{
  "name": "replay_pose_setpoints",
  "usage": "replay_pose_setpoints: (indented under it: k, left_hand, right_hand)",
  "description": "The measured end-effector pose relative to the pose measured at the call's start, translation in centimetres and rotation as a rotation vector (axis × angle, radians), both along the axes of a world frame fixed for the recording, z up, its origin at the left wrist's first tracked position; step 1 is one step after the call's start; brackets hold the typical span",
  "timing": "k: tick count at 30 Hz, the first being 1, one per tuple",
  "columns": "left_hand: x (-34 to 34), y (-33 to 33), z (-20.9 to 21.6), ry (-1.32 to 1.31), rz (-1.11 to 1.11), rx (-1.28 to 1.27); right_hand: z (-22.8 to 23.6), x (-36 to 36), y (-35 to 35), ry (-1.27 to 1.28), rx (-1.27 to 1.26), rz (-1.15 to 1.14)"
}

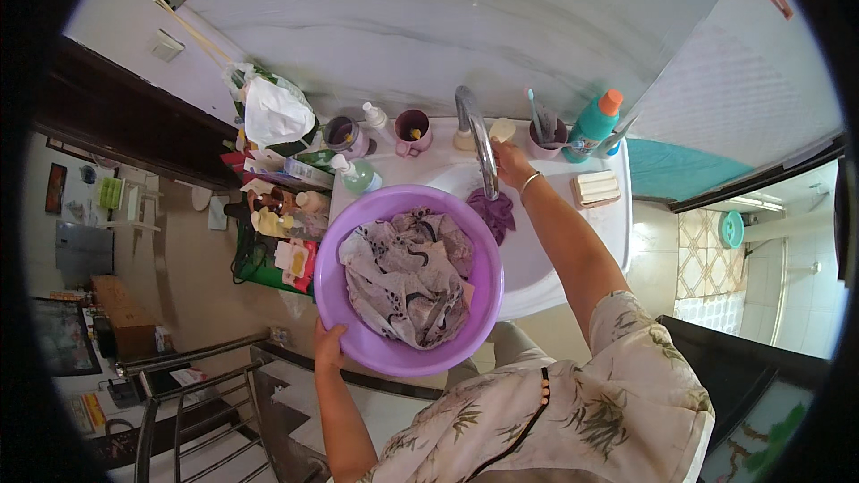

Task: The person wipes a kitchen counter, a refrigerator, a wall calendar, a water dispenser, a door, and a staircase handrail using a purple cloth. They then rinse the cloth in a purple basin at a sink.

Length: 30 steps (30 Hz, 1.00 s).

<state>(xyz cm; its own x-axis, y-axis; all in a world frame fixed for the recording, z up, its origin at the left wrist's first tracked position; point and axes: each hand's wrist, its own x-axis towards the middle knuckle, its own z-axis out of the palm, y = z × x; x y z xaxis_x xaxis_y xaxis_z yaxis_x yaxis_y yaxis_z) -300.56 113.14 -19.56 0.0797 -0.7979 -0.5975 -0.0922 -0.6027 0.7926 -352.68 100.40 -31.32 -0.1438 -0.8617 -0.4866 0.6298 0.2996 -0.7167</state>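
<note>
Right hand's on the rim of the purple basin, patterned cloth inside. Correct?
Wrong hand: the left hand is on the rim of the purple basin; the right hand is up by the faucet. Head view shows it. Patterned cloth inside, yes.

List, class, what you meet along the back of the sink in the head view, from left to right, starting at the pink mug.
Pink mug → chrome faucet → right hand → toothbrush cup → teal bottle with orange cap.
</note>
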Motion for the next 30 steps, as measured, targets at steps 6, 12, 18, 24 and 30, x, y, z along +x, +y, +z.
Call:
replay_pose_setpoints:
  k: [6, 12, 18, 24, 30]
  left_hand:
    - [-1.6, 0.7, 0.3, 0.056, 0.049, -0.012]
    - [-2.2, 0.9, 0.7, 0.021, -0.003, -0.013]
    - [-7.0, -0.5, 2.0, 0.029, -0.085, -0.011]
    - [-10.6, -2.5, -2.6, 0.048, -0.131, -0.058]
    - [-16.0, -4.5, -1.8, 0.118, -0.214, -0.034]
  right_hand:
    - [2.7, -4.4, 2.0, 0.325, 0.243, 0.110]
    - [3.0, -4.4, -0.5, 0.330, 0.287, 0.010]
    - [6.5, -3.9, 2.4, 0.361, 0.246, 0.052]
    - [5.1, -4.9, 10.6, 1.237, -0.064, 0.254]
    - [6.0, -4.1, 18.7, 0.828, -0.001, 0.001]
